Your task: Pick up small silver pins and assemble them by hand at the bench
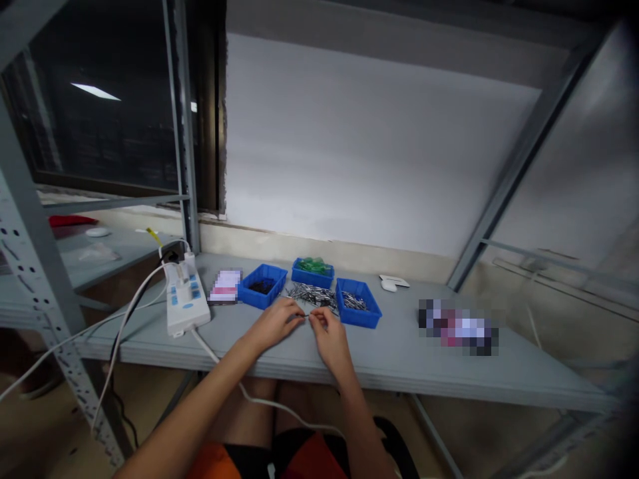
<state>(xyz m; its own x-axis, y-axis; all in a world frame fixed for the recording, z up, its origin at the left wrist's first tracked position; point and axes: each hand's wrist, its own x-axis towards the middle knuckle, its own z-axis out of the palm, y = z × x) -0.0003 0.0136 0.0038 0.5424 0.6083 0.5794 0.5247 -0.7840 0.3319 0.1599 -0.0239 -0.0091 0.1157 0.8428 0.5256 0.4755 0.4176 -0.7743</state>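
Note:
My left hand (277, 322) and my right hand (328, 330) meet over the front of the grey shelf table (389, 352). Pinched between the fingertips of both is a small thin dark piece (306, 315), too small to name. Just beyond my fingers lies a loose pile of slim silvery metal pieces (312, 294). A blue bin (263, 299) with small dark parts stands to the left of the pile. On its right, another blue bin (360, 318) holds silvery parts. Behind the pile, a third blue bin (312, 277) contains green pieces.
A white power strip (188, 309) with plugs and trailing cables sits at the left. One white cable (279, 404) crosses below my forearms. Two blurred-out items lie on the table, left (226, 287) and right (458, 327). A white object (389, 285) rests near the back wall. Metal uprights (516, 159) frame the table.

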